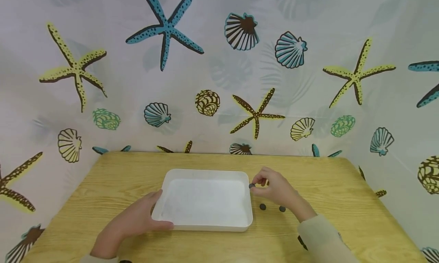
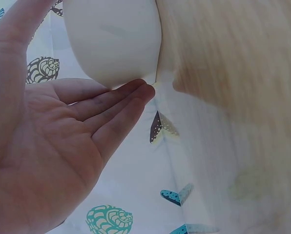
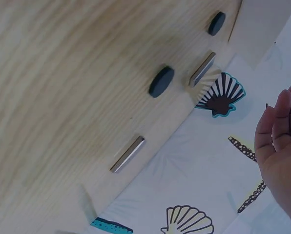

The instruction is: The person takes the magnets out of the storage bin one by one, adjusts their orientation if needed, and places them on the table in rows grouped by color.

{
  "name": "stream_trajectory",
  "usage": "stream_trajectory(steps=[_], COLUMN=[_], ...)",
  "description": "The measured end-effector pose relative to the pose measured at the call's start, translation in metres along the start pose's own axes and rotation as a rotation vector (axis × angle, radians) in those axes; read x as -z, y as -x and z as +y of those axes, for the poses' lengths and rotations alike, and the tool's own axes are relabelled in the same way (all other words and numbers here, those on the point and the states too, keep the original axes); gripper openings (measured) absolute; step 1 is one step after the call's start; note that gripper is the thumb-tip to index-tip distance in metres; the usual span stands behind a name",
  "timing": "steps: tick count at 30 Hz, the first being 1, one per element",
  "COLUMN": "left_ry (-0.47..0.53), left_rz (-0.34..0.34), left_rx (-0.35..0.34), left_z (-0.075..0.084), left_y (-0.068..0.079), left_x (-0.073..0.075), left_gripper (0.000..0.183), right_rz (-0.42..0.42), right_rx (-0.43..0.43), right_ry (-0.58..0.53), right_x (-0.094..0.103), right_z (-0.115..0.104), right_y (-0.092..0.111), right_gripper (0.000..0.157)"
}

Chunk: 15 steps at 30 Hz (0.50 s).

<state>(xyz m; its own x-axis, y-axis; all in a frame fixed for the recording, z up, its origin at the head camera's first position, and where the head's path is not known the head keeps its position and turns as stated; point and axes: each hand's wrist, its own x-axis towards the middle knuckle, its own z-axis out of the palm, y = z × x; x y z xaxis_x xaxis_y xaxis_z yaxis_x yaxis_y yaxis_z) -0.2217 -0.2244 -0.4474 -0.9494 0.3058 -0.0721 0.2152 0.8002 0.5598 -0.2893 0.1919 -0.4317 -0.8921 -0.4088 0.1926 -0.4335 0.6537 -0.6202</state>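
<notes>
A shallow white rectangular tray (image 1: pixel 205 228) lies on the wooden table. My left hand (image 1: pixel 142 214) holds its near left corner, thumb along the front wall and fingers against the left side. The left wrist view shows the fingers (image 2: pixel 111 105) meeting the tray's wall (image 2: pixel 116 44). Just beside the tray's right rim, my right hand (image 1: pixel 274 186) pinches a small dark round disc (image 1: pixel 252 185) between thumb and fingers. Two similar discs, one nearer the tray (image 1: pixel 262 206) and one farther right (image 1: pixel 282 208), lie on the table below that hand.
Two thin metallic bars, one nearer (image 3: pixel 127 154) and one farther (image 3: pixel 202 69), show on the table in the right wrist view. A dark object (image 1: pixel 302 242) is partly hidden by the right sleeve. A curtain with starfish and shells (image 1: pixel 192 68) encloses the wooden table (image 1: pixel 137 164).
</notes>
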Motion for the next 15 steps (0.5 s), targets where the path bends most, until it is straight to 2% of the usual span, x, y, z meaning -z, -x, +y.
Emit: stream_trajectory(steps=[15], left_ry=[-0.004], left_rz=[0.018], left_rx=[-0.019], left_z=[0.000], left_y=[0.000], left_x=[-0.001], left_gripper=[0.124], right_rz=[0.086], right_rx=[-0.092], right_ry=[0.035], right_x=[0.032], right_z=[0.054], right_y=[0.046], right_gripper=[0.006])
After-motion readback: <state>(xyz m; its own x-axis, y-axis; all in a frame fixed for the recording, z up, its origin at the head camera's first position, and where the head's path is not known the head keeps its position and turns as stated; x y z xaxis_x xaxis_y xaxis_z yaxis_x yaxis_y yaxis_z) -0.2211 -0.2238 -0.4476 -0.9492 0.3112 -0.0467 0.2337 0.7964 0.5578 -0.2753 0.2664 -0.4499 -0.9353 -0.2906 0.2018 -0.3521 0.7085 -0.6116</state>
